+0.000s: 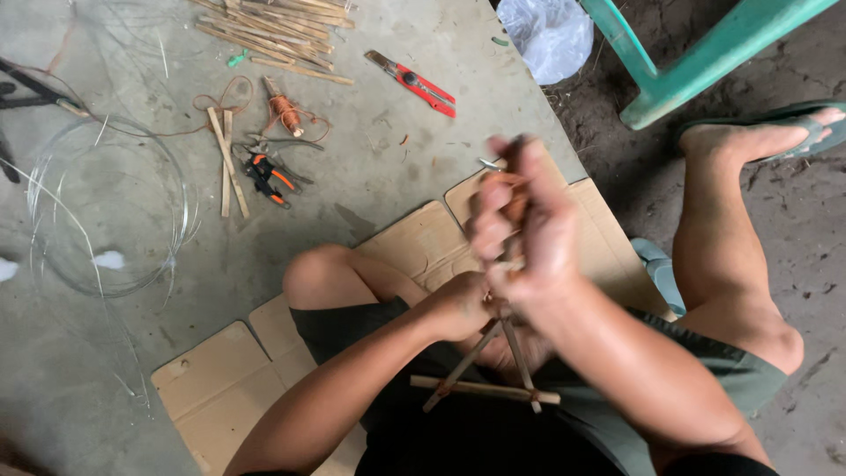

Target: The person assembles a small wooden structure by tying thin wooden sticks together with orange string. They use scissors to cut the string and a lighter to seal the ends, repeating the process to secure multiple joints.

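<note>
I see my left hand shut tight on the little frame of thin bamboo sticks over my lap; my right hand is blurry but closed on orange string. The string could slip and the sticks spring apart. Open floor lies far left, with cardboard under me
</note>
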